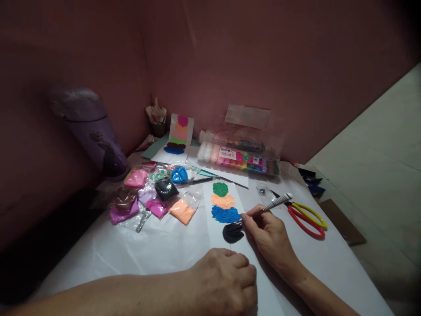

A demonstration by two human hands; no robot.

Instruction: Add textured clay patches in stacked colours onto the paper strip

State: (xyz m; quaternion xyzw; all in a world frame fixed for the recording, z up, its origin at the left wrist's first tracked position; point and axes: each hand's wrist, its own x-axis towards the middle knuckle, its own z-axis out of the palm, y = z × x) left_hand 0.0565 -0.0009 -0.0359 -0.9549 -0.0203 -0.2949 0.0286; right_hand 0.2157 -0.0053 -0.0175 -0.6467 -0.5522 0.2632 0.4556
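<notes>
A fork (272,203) with a black-and-white striped handle is pinched in my right hand (268,232), its tines on a black clay patch (233,234). That patch lies on a white paper strip (215,239), below a blue clay patch (225,214), a peach one (222,201) and a green one (220,189). Fine ridges mark the three upper patches; the black one is partly smooth. My left hand (226,281) rests curled on the lower part of the strip. Its fingertips are turned under, and whatever they may hold is hidden.
Left of the strip lie several bags of coloured clay (182,211). A purple bottle (94,131) stands at the far left. Behind are a finished clay card (179,136) and a clear clay box (237,158). Red-and-yellow-handled scissors (307,219) lie at right, near the table edge.
</notes>
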